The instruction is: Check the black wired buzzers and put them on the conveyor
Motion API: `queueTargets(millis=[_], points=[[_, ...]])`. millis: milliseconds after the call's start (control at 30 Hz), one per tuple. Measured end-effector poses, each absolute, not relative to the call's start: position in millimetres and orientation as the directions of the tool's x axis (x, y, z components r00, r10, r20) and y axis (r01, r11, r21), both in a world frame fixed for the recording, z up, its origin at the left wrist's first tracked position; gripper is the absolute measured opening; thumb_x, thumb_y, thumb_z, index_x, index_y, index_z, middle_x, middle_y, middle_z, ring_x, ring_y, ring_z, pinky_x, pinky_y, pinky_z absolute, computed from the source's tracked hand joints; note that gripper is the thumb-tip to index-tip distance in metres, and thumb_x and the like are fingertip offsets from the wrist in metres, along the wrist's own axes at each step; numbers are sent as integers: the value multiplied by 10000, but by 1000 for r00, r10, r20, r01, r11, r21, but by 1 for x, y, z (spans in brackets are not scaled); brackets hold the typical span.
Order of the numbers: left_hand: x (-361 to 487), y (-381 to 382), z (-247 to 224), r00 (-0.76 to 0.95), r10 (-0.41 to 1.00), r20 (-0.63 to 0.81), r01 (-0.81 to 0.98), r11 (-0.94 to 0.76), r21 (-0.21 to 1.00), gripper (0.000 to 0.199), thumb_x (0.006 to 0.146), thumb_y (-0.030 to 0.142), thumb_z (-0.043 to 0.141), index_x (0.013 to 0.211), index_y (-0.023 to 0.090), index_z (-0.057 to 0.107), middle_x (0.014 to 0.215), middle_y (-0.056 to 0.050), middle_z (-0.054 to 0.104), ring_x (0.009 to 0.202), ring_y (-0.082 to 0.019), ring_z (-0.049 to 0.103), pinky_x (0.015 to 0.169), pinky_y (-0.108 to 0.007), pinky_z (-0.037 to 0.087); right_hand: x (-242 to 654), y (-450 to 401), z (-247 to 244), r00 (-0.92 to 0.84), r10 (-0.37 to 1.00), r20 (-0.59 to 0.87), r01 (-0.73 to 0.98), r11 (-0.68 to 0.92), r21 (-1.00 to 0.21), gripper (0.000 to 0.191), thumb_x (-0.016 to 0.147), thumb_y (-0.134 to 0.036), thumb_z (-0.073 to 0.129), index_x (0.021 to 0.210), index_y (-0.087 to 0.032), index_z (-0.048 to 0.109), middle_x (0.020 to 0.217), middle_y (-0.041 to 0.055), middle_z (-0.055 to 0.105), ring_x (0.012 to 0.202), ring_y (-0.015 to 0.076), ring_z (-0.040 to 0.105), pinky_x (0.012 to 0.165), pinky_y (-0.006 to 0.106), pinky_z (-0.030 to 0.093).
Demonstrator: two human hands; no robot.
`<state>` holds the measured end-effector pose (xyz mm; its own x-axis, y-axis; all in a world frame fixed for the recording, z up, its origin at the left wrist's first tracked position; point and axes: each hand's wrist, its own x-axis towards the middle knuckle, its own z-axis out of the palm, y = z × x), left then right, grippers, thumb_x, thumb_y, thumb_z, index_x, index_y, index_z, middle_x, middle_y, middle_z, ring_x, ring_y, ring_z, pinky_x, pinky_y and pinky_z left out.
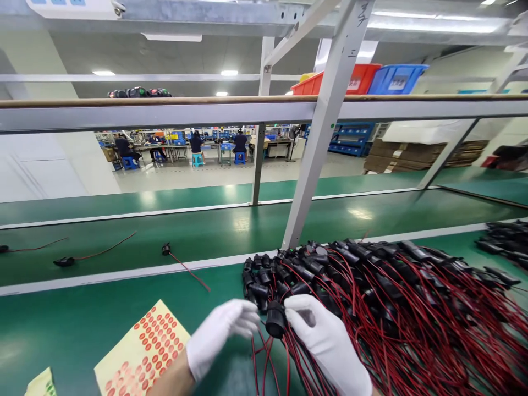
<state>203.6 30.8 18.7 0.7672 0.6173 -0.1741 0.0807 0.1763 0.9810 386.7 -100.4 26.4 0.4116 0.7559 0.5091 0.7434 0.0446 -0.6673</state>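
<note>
Both hands wear white gloves. My right hand [325, 338] pinches the edge of a round black part [275, 319] between thumb and fingers, near the front of the pile. Just left of that part is my left hand [226, 333], its fingers slightly curved and apart, with nothing seen in them. Black parts with red and black wires [396, 286] lie heaped behind and to the right. A yellow sheet with round red stickers [159, 344] lies left of my left hand, partly covered by my forearm.
Single wired parts lie on the green belt [206, 236] beyond the white rail. A slanted metal post [313, 159] rises behind the pile. Overhead, a shelf holds a red bin [363, 77] and a blue bin [396, 78]. Several people sit far behind.
</note>
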Motion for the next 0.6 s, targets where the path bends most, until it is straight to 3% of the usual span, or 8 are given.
queueTargets(millis=[67,133,233,333,433,600], points=[[203,-4,20,845,506,-170,-78,432,898,646,821,707,602,1019,103,716,898,-139,746,774,-205,711,746,-318,544,379,-98,33,400,725,561,717,134,-684,141,922,-298,561,859,-220,660,786,49,746,683,180,725,639,247,611],[202,-24,27,872,478,-104,-179,508,843,648,798,711,635,972,93,721,871,-127,724,666,-152,659,664,-266,493,370,-97,37,360,707,608,693,233,-682,156,927,-307,568,828,-226,657,800,59,742,716,185,734,659,251,622],[198,-36,41,879,477,18,-221,373,901,558,807,627,675,1007,108,720,956,-113,701,656,-123,575,618,-244,437,361,-100,45,268,670,692,634,419,-650,84,923,-264,619,849,-251,657,816,28,743,729,162,736,672,222,623],[193,-39,52,815,579,-2,-157,224,962,395,710,401,761,996,135,700,941,-69,673,826,-192,574,744,-288,455,356,-105,53,197,637,745,531,570,-627,139,899,-157,661,937,-290,663,891,-2,755,815,148,741,749,212,620],[189,-43,57,711,698,-91,7,123,992,353,570,164,720,922,151,693,927,-42,658,926,-237,568,847,-325,435,353,-109,59,172,661,730,482,590,-648,188,891,-119,664,948,-298,660,927,-9,750,846,142,737,775,203,612],[184,-48,62,660,749,-52,95,-15,995,403,533,59,685,915,180,726,953,-24,681,956,-229,588,888,-307,418,351,-116,68,126,634,763,549,596,-586,147,912,-149,645,971,-282,665,906,7,737,830,149,726,761,208,610]])
